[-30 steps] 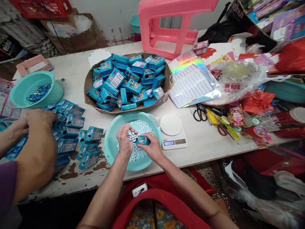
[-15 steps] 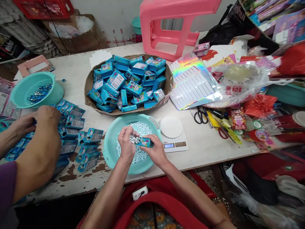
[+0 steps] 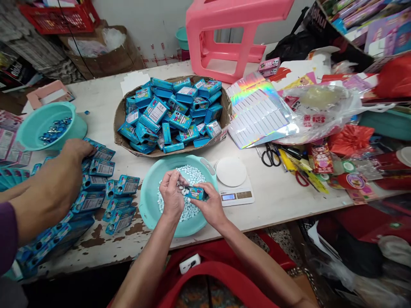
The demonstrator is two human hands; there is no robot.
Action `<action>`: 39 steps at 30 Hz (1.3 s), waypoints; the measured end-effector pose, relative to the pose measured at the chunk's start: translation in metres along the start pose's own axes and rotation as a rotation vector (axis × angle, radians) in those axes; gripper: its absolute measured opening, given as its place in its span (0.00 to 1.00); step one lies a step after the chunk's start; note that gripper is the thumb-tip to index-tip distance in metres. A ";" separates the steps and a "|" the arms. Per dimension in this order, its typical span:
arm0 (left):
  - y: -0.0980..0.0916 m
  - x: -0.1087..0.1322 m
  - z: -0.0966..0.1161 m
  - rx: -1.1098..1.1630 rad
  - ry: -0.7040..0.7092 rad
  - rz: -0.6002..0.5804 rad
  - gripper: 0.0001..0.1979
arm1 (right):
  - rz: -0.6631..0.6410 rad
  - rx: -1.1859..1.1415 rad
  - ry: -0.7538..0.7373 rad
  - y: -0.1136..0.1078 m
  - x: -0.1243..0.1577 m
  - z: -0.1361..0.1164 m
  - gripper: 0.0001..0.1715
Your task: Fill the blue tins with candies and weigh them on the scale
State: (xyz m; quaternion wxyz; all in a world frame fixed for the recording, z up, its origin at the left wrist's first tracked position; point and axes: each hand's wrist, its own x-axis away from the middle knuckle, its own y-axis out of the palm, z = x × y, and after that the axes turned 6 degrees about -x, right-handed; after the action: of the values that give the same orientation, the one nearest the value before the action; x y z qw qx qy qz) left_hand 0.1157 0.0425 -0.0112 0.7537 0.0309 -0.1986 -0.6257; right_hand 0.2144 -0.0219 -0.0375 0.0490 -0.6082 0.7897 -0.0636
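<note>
Over a teal basin (image 3: 148, 193) holding small white candies (image 3: 192, 175), my right hand (image 3: 210, 205) grips a small blue box (image 3: 196, 193) lying sideways. My left hand (image 3: 170, 194) is cupped at the box's open left end, fingers closed round a few white candies. Behind the basin stands a round cardboard tray (image 3: 119, 116) heaped with the same blue boxes (image 3: 173, 113). A small white digital scale (image 3: 233, 182) sits just right of the basin.
At the left another person's hands (image 3: 59, 182) rest on spread blue boxes (image 3: 105, 188), near a teal bowl (image 3: 32, 126) of blue caps. A pink stool (image 3: 229, 36), holographic sheets (image 3: 257, 109), a plastic bag (image 3: 321, 107), scissors (image 3: 269, 155) and packaging clutter fill the right.
My hands have stayed over the basin, my left fingers working at the box's open end. The other person's hand has slid right across the spread boxes. The view shifted slightly down.
</note>
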 end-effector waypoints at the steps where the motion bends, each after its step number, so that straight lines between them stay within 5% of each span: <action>1: 0.001 0.000 -0.001 -0.002 -0.006 -0.012 0.11 | 0.007 -0.003 0.006 0.000 0.000 0.002 0.21; 9: 0.003 0.004 -0.003 0.021 -0.122 -0.215 0.10 | -0.033 -0.087 0.084 0.005 -0.003 0.009 0.18; 14: -0.021 -0.009 0.007 -0.016 -0.086 -0.222 0.10 | -0.055 -0.155 0.096 -0.007 -0.004 0.006 0.22; 20: -0.070 -0.044 -0.010 -0.829 0.104 -0.276 0.11 | -0.053 -0.190 0.065 -0.025 -0.013 0.006 0.22; 23: -0.056 -0.074 -0.003 -1.076 0.325 -0.187 0.12 | -0.031 -0.252 0.033 -0.040 -0.020 0.000 0.23; 26: -0.017 -0.123 0.011 -1.283 0.489 0.011 0.19 | 0.049 -0.288 0.011 -0.063 -0.028 -0.007 0.23; 31: 0.036 -0.198 0.007 -1.663 0.159 0.015 0.40 | 0.188 -0.223 0.006 -0.105 -0.044 -0.003 0.23; 34: 0.039 -0.208 0.001 -1.713 0.161 0.094 0.37 | 0.290 -0.158 0.004 -0.122 -0.058 0.022 0.23; 39: 0.015 -0.182 0.023 -1.527 0.329 0.287 0.33 | 0.333 -0.072 0.061 -0.135 -0.073 0.070 0.22</action>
State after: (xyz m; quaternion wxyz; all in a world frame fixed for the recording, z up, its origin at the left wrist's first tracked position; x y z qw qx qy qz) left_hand 0.0970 0.2248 -0.0330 0.6595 -0.4285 0.3972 -0.4730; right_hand 0.3728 0.0122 -0.0851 0.0131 -0.4679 0.8825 -0.0449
